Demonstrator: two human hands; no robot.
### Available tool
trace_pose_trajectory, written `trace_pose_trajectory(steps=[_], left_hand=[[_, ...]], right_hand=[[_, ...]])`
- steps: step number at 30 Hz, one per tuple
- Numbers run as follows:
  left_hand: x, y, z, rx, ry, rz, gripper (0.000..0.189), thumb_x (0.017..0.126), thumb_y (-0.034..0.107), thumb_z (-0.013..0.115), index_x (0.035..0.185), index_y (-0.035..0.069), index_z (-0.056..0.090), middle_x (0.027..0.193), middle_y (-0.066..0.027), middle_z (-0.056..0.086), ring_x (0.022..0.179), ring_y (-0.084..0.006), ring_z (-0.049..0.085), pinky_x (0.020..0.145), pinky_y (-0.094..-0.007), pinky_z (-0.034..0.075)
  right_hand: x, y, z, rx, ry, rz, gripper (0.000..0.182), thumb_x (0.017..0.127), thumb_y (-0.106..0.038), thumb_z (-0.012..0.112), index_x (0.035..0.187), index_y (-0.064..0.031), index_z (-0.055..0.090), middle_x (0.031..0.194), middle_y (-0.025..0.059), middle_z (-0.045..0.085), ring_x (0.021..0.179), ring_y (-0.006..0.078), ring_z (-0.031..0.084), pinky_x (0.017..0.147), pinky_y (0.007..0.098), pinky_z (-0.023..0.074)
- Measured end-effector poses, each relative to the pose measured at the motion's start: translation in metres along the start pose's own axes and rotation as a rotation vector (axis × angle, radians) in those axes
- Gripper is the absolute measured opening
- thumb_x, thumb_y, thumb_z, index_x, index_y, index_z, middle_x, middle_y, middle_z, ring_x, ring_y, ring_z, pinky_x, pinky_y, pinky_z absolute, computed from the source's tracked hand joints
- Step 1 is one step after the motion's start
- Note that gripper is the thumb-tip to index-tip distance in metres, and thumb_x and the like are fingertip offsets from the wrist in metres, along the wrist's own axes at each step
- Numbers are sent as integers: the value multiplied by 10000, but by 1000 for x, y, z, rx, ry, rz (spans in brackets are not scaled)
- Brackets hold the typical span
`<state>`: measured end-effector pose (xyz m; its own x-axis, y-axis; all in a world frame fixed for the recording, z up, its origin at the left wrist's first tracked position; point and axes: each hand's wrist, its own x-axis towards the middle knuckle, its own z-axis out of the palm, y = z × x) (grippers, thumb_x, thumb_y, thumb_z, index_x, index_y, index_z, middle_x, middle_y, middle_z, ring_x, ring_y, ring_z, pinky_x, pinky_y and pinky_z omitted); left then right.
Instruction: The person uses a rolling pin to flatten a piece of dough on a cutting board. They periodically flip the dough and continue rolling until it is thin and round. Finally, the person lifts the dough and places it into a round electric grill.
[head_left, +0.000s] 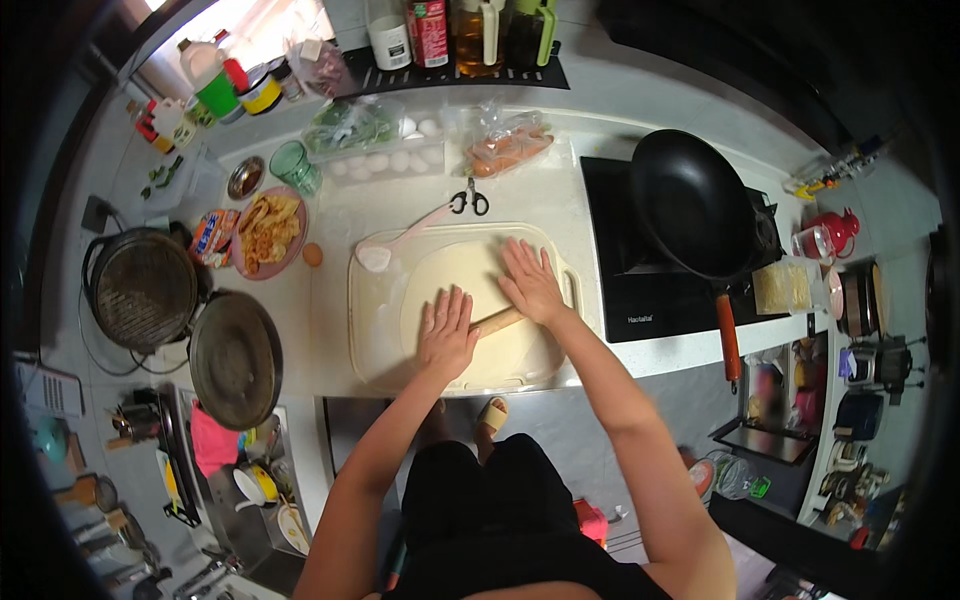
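A large, thin round sheet of dough (439, 274) lies on a cream cutting board (361, 330) with raised edges. Across the dough, at a slant, runs a wooden rolling pin (498, 322); only its middle shows between my hands. My left hand (450, 334) is laid flat over the pin's near end, fingers straight. Over its far end rests my right hand (534, 285), palm down with fingers spread. Neither hand is wrapped around the pin, and both its ends are hidden. A pink-handled spatula (411, 234), with white powder on its head, lies across the board's far left corner.
Black scissors (469, 199) lie behind the board. To the left are an egg (313, 255), a plate of fried food (270, 232) and an open electric griddle (236, 360). At right, a black wok (694, 202) sits on the cooktop (645, 319). Eggs (390, 161) and bagged carrots (506, 154) stand behind.
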<state>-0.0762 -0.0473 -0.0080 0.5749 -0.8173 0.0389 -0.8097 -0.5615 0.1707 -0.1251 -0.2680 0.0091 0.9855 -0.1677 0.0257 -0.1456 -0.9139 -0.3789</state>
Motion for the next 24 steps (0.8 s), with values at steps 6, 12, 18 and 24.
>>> trace_pose_trajectory(steps=[6,12,18,24], left_hand=[[-40,46,-5,-10,-23,-2,609,923,375,475,1430,57,360,1507,-89,309,1389,-299,260,1129,-511,180],[-97,99,0,-182,-3,14,679,880,388,546,1428,34,356,1508,-97,307,1379,-358,260,1104,-545,211],[-119,129,-10,-351,-34,-51,592,888,345,555,1380,43,425,1486,-116,343,1377,-354,285,1103,-569,204],[-80,70,-35,-304,151,-104,502,904,203,514,1380,66,438,1487,-95,350,1389,-319,278,1117,-547,204]], right_hand=[[-44,-7,15,-217,-20,66,624,980,-473,290,1483,-103,268,1561,71,202,1440,249,165,1164,490,80],[-128,-8,5,-110,73,9,537,935,-417,473,1397,-150,421,1455,71,381,1348,306,318,1129,520,182],[-171,10,-6,-8,105,-106,419,832,-256,642,1227,-142,563,1168,61,559,1154,279,479,1060,485,296],[-154,-32,6,45,416,20,343,788,-160,676,1112,-67,612,985,87,608,880,283,577,761,391,443]])
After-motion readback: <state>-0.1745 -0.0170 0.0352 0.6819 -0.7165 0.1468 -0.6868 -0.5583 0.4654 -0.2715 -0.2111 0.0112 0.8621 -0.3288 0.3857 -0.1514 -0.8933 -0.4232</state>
